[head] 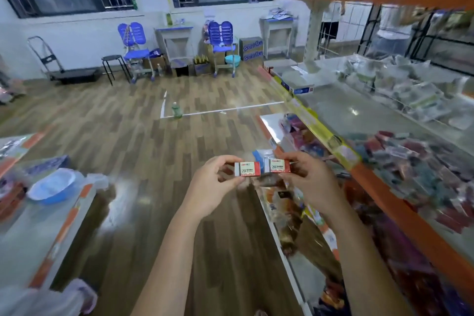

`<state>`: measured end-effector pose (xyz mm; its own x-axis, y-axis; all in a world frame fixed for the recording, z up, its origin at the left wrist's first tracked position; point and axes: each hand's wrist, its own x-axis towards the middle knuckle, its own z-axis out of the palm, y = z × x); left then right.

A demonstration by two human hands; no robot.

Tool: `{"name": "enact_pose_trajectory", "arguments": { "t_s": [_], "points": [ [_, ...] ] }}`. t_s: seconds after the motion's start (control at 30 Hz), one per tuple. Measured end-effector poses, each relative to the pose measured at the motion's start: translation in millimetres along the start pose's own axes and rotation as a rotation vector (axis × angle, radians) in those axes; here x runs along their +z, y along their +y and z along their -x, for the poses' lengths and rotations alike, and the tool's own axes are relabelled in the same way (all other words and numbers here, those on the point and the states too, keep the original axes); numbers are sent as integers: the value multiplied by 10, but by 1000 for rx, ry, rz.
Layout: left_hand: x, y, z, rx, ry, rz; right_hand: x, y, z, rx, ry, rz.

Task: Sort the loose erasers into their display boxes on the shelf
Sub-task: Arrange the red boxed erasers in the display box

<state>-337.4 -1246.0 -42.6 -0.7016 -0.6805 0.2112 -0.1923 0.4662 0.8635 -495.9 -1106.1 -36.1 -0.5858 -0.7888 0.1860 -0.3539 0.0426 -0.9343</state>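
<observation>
One eraser is pinched by the left hand, another eraser by the right hand, long axes left-right, ends touching; the shelf lies right, nearer the right hand.

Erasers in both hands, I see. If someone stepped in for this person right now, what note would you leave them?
Left hand: pinches one 2B eraser by its ends.
Right hand: pinches a second 2B eraser.
The two erasers are held side by side, close together, in the air over the floor, left of the shelf.
The shelf on the right holds piles of small packets, too blurred to tell erasers or display boxes.
Done: both erasers are picked up.
Left: find their display box on the shelf and put both in. How many loose ones remain cannot be told.
</observation>
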Motion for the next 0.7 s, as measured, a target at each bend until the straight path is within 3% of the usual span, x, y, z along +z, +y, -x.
{"name": "enact_pose_trajectory", "arguments": {
  "t_s": [0.47, 0.7],
  "points": [
    [-212, -554, -2798, -46, -8, 38, 149, 421, -2829, -74, 25, 80],
    [-360, -1006, -4204, -2, -106, -3, 400, 633, -4101, -70, 131, 107]
  ]
}}
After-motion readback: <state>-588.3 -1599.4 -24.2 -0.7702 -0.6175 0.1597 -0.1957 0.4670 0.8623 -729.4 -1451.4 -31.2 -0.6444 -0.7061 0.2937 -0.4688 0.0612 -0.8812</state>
